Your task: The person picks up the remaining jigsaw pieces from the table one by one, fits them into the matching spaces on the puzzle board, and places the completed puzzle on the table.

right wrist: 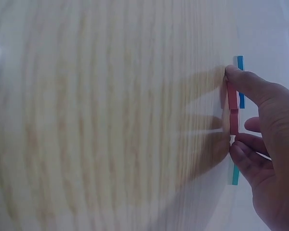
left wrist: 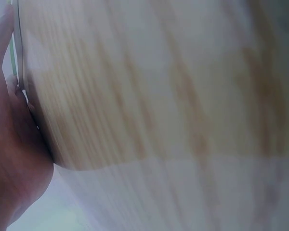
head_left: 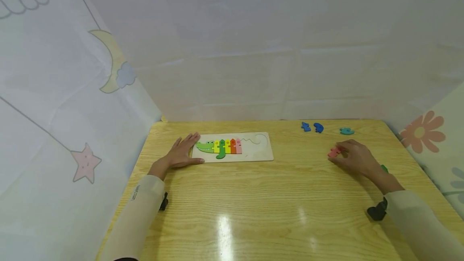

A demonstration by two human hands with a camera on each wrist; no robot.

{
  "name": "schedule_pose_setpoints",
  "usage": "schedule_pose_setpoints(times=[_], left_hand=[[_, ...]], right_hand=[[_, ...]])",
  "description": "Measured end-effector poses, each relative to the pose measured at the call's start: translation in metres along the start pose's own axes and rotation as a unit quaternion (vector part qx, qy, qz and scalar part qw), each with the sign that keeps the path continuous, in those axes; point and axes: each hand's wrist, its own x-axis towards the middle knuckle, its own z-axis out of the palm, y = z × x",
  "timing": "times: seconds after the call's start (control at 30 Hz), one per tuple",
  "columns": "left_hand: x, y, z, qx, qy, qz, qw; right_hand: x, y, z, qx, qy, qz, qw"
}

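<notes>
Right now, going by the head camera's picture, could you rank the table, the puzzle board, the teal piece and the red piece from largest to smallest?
1. Table
2. Puzzle board
3. Teal piece and red piece: unsure which is larger, as the right hand partly covers the red one.

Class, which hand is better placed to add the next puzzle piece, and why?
Probably the right hand: it holds a pink-red piece near two blue pieces. The left hand rests at the left end of the board.
</notes>
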Motion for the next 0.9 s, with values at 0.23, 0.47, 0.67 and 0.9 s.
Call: schedule_pose_setpoints(times=[0.23,0.47,0.67,0.9], left_hand=[[0.002,-0.004,0.003,0.005,-0.007,-0.014,0.9999],[0.001,-0.004,0.003,0.008,-0.006,-0.015,0.9998],[0.000,0.001,0.000,0.008,-0.004,-0.013,0.9999],[0.000,0.009,-0.005,0.011,-0.007,-0.010,0.9999]], right_hand=[[-0.001,0.001,0.000,0.009,-0.002,0.002,1.0000],[0.000,0.003,0.000,0.006,-0.003,-0.009,0.9999],[0.000,0.003,0.000,0.014,-0.002,-0.018,0.9997],[0.000,0.006,0.002,0.017,0.015,-0.031,0.9993]])
